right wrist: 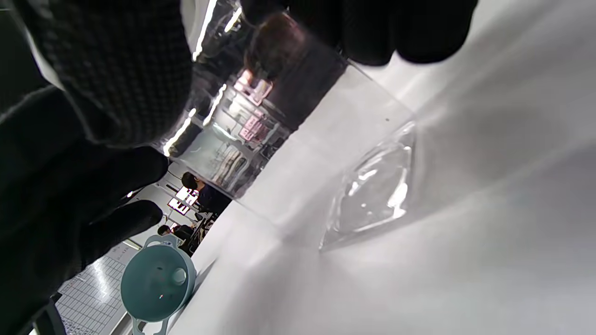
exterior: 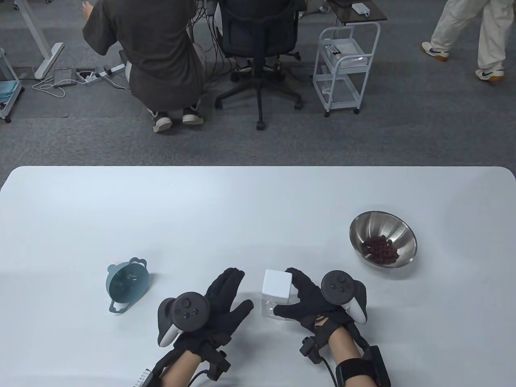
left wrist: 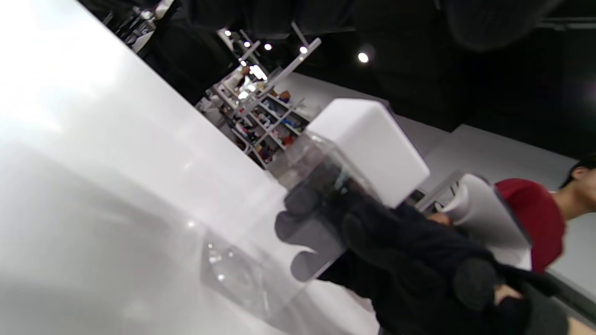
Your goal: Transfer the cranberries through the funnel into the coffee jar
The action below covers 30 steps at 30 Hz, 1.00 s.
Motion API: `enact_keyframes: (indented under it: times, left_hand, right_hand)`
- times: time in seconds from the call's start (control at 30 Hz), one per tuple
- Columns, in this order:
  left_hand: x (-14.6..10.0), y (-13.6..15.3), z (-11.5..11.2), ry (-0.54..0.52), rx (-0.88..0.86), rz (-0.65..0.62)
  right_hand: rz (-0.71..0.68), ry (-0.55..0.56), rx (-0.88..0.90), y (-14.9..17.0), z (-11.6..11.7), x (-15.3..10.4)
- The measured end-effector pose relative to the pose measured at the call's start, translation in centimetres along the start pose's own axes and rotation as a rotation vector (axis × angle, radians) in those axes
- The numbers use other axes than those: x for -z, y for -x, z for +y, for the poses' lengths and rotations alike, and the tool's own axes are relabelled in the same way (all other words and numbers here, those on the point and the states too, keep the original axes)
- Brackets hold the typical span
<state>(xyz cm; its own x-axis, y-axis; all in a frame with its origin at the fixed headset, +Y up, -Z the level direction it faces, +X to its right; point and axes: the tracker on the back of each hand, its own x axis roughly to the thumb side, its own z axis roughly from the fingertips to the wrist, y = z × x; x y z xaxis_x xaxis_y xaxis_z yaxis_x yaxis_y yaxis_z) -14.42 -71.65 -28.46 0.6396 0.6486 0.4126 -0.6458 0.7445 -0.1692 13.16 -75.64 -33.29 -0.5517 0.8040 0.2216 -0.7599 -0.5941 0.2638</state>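
A clear square coffee jar (exterior: pixel 269 308) with a white cube lid (exterior: pixel 277 286) stands at the front middle of the table. My right hand (exterior: pixel 300 296) grips the jar from its right side, fingers around the clear body; the jar shows in the left wrist view (left wrist: pixel 326 186) and the right wrist view (right wrist: pixel 326 153). My left hand (exterior: pixel 225 296) is open, fingers spread, just left of the jar and apart from it. A teal funnel (exterior: pixel 127 287) lies on its side at the left, also in the right wrist view (right wrist: pixel 156 281). Dark red cranberries (exterior: pixel 381 248) sit in a steel bowl (exterior: pixel 383 225) at the right.
The white table (exterior: pixel 242 209) stretches far behind the objects. Beyond its far edge are a seated person (exterior: pixel 149 52), an office chair (exterior: pixel 258 48) and a white cart (exterior: pixel 344 68) on grey carpet.
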Motion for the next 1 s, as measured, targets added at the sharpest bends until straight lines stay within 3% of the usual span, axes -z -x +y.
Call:
enact_keyframes:
  times: [0.33,0.6,0.9,1.0]
  left_hand:
    - [0.9,-5.5,1.2,0.000,0.144,-0.156]
    - [2.2,-7.8,-0.4,0.133,0.080,-0.259]
    - [2.1,-9.2,-1.0,0.005,0.136,-0.272]
    - [2.0,-10.1,-1.6,-0.149,0.214,-0.181]
  right_hand:
    - [-0.118,0.005,-0.019,-3.8,-1.6,-2.8]
    - [-0.207,0.015,0.029,-4.3,-0.8,-5.0]
    - [-0.262,0.158,0.042,-4.3,-0.9,-5.6]
    - [-0.244,0.278,0.000,-4.6,-0.8,-5.7]
